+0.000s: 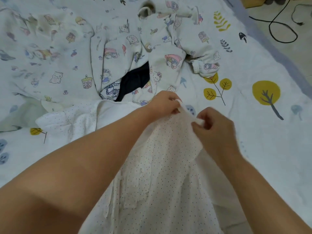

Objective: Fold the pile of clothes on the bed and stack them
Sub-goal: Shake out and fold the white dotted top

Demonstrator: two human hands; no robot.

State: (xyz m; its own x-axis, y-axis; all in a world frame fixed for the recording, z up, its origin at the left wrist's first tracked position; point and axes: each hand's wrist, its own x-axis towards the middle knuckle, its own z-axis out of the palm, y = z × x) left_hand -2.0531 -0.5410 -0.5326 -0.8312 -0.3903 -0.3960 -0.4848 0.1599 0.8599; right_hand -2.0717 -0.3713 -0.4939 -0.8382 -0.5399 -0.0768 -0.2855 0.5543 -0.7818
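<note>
A white garment with small dark dots (162, 174) lies lengthwise on the bed in front of me, part of it spread off to the left. My left hand (164, 103) pinches its far edge at the top. Just to the right, my right hand (217, 130) pinches the same edge. Both hands hold that edge lifted off the bed. Beyond them lies a pile of cartoon-print clothes (128, 44), with a dark garment (135, 80) showing between two of the pieces.
The bed sheet (253, 132) is white with yellow trees and leaves. Its right edge runs diagonally at the upper right, and a black cable (283, 29) lies on the floor past it. A cartoon-print piece covers the bed's left side.
</note>
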